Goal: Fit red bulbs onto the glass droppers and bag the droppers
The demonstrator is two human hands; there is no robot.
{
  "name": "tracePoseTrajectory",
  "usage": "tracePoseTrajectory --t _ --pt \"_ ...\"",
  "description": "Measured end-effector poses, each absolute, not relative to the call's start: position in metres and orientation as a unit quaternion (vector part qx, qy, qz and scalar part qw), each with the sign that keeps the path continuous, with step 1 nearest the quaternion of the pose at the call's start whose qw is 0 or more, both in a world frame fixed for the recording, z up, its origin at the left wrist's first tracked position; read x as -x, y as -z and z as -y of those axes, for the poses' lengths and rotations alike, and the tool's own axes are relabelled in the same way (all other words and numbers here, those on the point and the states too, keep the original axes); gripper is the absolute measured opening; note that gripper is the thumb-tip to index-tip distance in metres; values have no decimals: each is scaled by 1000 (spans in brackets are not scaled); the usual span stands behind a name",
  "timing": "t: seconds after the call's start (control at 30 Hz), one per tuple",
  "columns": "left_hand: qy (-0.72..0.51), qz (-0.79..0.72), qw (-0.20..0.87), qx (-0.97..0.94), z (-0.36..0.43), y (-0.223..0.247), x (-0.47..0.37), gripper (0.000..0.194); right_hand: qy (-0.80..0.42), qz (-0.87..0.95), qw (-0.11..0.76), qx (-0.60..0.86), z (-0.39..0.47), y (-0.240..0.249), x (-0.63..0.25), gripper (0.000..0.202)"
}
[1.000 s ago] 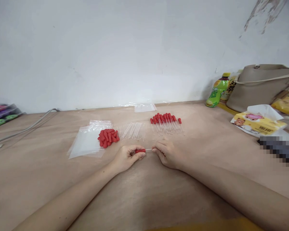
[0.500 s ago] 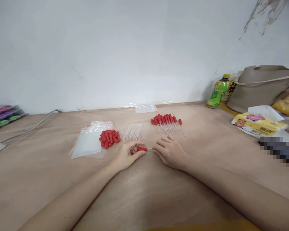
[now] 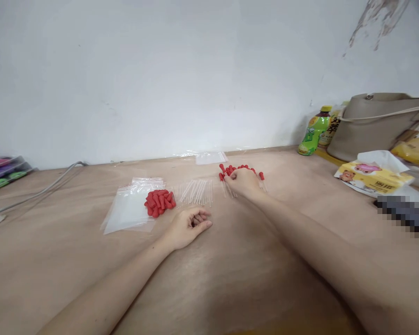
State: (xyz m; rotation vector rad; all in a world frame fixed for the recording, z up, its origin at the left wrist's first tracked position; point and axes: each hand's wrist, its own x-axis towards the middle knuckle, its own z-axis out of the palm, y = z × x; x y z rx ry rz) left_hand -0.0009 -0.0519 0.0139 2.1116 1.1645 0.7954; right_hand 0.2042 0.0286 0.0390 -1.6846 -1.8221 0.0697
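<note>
Red-bulbed droppers (image 3: 230,169) lie side by side on the brown table covering (image 3: 209,274), right of centre in the head view, with bulbs toward the wall (image 3: 153,83) and clear stems toward the person. The right hand (image 3: 244,182) is positioned over this row and hides part of it; thumb and fingers are close together at the row's left end, but whether a dropper is gripped between them cannot be determined. The left hand (image 3: 190,227) rests near the table's centre, fingers loosely curled, with a moderate gap between thumb and fingers and no item visible in the grip. Beyond the left hand lies a group of clear tubes (image 3: 195,191) without bulbs. Left of the tubes, a pile of loose red bulbs (image 3: 158,202) overlaps the edge of flat transparent bags (image 3: 124,209). At the right, a green bottle (image 3: 314,132) stands beside a grey-beige handbag (image 3: 373,125), with a yellow tissue pack (image 3: 377,179) in front.
</note>
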Motion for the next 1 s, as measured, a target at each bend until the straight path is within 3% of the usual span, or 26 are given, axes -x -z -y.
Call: tracePoseTrajectory --t 0.3,0.6,1.0 --pt "-296 -423 289 -806 50 -12 2 19 -15 652 202 731 -43 -23 -187 32" --pt "-295 -424 289 -806 50 -12 1 19 2 684 204 700 -35 -24 -178 34" --pt "-295 -410 257 -824 51 -14 0 16 -3 703 142 697 -28 -25 -154 33"
